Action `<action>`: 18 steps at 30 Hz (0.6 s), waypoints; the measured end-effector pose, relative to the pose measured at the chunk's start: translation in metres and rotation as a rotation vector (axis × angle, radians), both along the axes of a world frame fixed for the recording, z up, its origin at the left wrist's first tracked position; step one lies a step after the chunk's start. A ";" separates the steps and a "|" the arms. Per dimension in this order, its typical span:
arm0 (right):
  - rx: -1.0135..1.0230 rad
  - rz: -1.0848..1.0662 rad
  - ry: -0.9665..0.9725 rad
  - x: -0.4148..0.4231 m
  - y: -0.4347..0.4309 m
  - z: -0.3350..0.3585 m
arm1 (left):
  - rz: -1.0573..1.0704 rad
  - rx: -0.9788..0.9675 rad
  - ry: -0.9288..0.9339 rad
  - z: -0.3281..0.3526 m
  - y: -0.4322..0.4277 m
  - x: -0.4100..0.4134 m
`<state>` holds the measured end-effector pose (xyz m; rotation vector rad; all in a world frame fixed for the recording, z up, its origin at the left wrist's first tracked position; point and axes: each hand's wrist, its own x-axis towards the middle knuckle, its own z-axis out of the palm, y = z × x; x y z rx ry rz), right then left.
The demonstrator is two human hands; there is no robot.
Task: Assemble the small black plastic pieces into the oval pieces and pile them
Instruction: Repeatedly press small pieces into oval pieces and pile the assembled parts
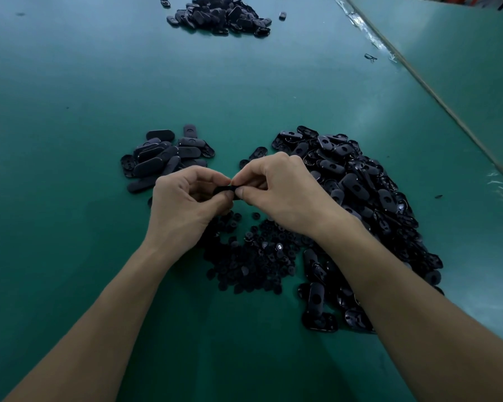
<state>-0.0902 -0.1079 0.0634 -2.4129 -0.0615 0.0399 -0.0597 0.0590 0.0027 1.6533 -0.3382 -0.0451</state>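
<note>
**Black oval piece (224, 190) pinched between two hands**

Above the green table (70, 97), the left hand (186, 198) and right hand (279, 192) meet with fingers curled, each pinching one end of the piece. Just below them lies a heap of small pieces (253, 262); whether one is in the fingers cannot be told. Loose ovals (360, 198) are heaped at right. A smaller pile (166, 158) lies at left, and a far pile (218, 13) at the top edge.

I count four heaps on the bench (70, 82). Three are of ovals: the far heap (218, 13) at the far edge, the left heap (163, 158) and the big right heap (360, 198). One is the heap of small round pieces (256, 256). The pieces within each are too many to count. Two hands, the left hand (183, 204) and the right hand (282, 190), pinch one single oval (225, 189).
</note>
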 end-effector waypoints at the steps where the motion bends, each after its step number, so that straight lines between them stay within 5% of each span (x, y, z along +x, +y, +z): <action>1: 0.001 0.001 0.005 0.000 -0.001 0.000 | 0.000 -0.003 0.000 -0.001 0.000 0.000; 13: 0.017 -0.038 0.048 -0.001 0.002 -0.005 | 0.226 -0.070 -0.132 -0.006 0.000 0.003; 18: -0.072 -0.107 0.039 0.001 -0.004 -0.010 | 0.401 0.113 -0.274 -0.005 0.011 0.011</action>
